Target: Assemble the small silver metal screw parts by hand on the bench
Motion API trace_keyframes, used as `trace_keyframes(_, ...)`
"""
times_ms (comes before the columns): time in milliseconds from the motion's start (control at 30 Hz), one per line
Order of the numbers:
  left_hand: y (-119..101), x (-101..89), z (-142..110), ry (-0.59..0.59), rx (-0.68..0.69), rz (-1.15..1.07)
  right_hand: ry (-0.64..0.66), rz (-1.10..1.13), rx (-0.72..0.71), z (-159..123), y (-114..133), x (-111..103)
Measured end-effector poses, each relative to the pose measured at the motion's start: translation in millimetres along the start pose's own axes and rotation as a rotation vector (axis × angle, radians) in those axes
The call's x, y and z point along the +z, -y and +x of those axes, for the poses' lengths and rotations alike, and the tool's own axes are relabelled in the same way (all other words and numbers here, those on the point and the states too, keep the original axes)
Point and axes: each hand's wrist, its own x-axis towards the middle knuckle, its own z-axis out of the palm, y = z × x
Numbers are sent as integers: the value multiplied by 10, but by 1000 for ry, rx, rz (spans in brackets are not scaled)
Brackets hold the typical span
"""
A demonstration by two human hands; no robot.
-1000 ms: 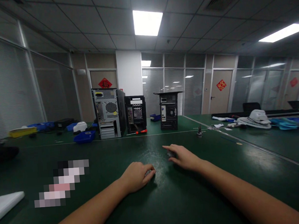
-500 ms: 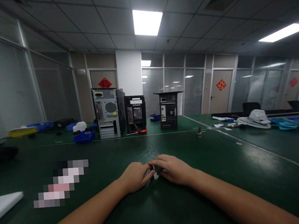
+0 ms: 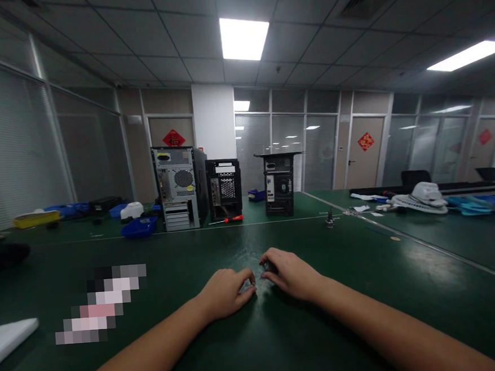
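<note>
My left hand (image 3: pixel 226 292) rests low over the green table (image 3: pixel 192 359), its thumb and forefinger curled together. A tiny shiny bit shows at those fingertips, too small to name. A short gap to the right separates it from my right hand (image 3: pixel 291 274). In the right fingers sits a small dark metallic part (image 3: pixel 267 266), mostly hidden by the thumb and palm. Farther off at the right, a small upright metal fitting (image 3: pixel 329 219) stands on the table.
Three computer cases (image 3: pixel 179 184) stand across the back, with a red-handled screwdriver (image 3: pixel 233 219) before the middle one. Blue trays (image 3: pixel 139 228) and a yellow tray (image 3: pixel 37 219) lie at left. A white hat (image 3: pixel 426 198) sits at right. A white block (image 3: pixel 10 340) is near left.
My hands, which were touching at the fingertips, are now apart. The right hand has shifted slightly up and right with the dark part; the left hand has barely moved.
</note>
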Motion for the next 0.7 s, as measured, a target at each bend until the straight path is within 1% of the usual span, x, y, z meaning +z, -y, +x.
trace_keyframes(67,10,15,3,-3,-5,-3,-10,77,30,10,55,34)
trace_keyframes(133,21,34,8,-4,-5,-1,-2,135,101,28,111,82)
trace_keyframes(233,32,48,10,-4,-7,3,64,189,214,55,177,146)
trace_keyframes(300,34,47,9,-1,-5,4,97,200,244,67,203,170)
trace_keyframes(433,35,41,7,-4,0,17,98,184,267,76,219,186)
trace_keyframes(533,43,54,9,-20,-5,31,96,182,247,75,210,191)
trace_keyframes(700,54,77,14,-37,-2,37,118,242,229,87,165,186)
